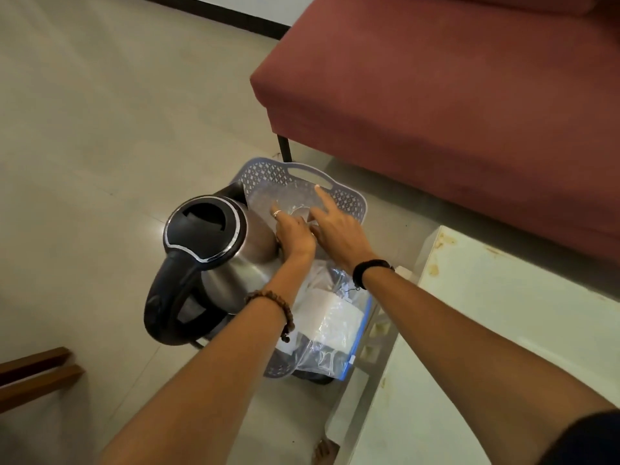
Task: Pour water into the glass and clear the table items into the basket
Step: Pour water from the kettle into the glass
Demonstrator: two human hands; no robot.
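Note:
A lavender plastic basket (268,172) with a lattice wall stands on the floor beside the white table (486,313). A steel kettle (235,273) with a black lid and handle lies tilted in the basket's left side. A clear zip bag (332,317) with white contents fills the near part. At the far end, a clear glass (299,213) is low inside the basket, mostly hidden between my hands. My left hand (293,234) grips it from the left. My right hand (337,231) holds it from the right, index finger stretched toward the basket's handle.
A red sofa (436,95) on a black leg (285,149) stands just behind the basket. The table's stained corner is close to my right forearm. A brown wooden piece (33,370) lies at the lower left. Open floor (100,129) stretches to the left.

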